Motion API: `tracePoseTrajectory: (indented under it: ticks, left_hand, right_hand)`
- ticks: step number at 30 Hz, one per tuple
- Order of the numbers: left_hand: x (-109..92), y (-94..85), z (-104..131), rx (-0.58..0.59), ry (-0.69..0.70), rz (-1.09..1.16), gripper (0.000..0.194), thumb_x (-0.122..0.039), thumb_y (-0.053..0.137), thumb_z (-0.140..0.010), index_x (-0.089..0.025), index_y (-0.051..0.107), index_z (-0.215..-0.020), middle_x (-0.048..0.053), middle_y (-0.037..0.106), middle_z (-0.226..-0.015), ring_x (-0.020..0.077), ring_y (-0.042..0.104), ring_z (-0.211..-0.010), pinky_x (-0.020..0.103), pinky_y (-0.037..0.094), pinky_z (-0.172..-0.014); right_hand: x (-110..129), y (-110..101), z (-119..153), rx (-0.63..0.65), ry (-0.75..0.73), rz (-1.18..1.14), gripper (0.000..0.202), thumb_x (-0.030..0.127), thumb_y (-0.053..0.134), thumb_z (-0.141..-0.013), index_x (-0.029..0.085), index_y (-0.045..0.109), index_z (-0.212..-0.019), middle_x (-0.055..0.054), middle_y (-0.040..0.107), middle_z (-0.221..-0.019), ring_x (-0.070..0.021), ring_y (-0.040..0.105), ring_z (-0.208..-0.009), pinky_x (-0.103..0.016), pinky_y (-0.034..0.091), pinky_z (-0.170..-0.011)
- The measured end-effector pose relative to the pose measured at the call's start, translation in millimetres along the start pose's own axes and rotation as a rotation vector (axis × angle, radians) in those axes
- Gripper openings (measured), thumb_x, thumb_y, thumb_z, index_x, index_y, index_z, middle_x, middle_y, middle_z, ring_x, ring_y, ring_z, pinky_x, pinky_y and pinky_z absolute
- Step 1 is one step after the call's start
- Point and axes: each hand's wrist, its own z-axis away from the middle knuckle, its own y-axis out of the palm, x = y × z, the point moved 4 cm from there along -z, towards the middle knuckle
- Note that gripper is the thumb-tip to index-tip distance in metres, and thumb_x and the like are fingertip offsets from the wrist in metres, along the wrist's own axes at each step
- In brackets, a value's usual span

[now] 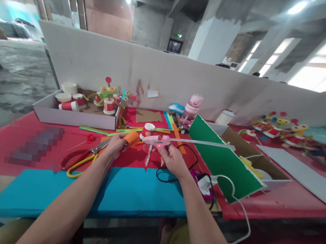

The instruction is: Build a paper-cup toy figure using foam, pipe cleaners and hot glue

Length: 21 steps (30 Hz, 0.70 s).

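Note:
Between the fingers of my left hand is a curled orange paper piece. My right hand grips a pink glue gun, its nozzle pointing left, close to the orange paper. A long clear glue stick extends from the back of the gun to the right. Just behind the gun stands a red and white paper cup. Scissors with red and yellow handles lie left of my left hand.
A white box of paper cups and a green figure stands at the back left. A green board leans on an open box at the right. A purple power strip with cables lies near my right forearm.

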Motion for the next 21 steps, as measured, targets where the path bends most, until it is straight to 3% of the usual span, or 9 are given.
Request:
tracePoseTrajectory:
  ticks: [5, 10, 21]
  left_hand:
    - [1.9, 1.0, 0.6, 0.014, 0.013, -0.019, 0.016, -0.003, 0.05, -0.058, -0.016, 0.056, -0.064, -0.004, 0.046, -0.042, 0.0055, 0.031, -0.034, 0.021, 0.017, -0.039]
    - [3.4, 0.7, 0.4, 0.016, 0.012, -0.029, 0.015, -0.005, 0.051, -0.057, -0.016, 0.056, -0.064, -0.005, 0.045, -0.042, 0.0058, 0.031, -0.034, 0.02, 0.017, -0.04]
    - [2.0, 2.4, 2.5, 0.019, 0.009, -0.053, 0.009, -0.01, 0.057, -0.06, -0.016, 0.057, -0.066, -0.004, 0.045, -0.043, 0.0059, 0.032, -0.034, 0.021, 0.017, -0.04]
  right_hand:
    - [1.0, 2.7, -0.9, -0.101, -0.076, 0.259, 0.034, 0.044, 0.053, -0.089, 0.018, 0.064, -0.107, -0.004, 0.069, -0.072, -0.0214, 0.065, -0.069, -0.027, 0.045, -0.064]
    - [2.2, 3.2, -1.4, -0.118, -0.1, 0.362, 0.033, 0.04, 0.049, -0.092, 0.017, 0.062, -0.11, -0.011, 0.072, -0.096, -0.0248, 0.067, -0.088, -0.029, 0.046, -0.075]
    - [1.8, 7.0, -1.2, -0.081, -0.076, 0.404, 0.027, 0.038, 0.045, -0.094, 0.017, 0.06, -0.103, -0.011, 0.072, -0.089, -0.0244, 0.067, -0.082, -0.027, 0.042, -0.067]
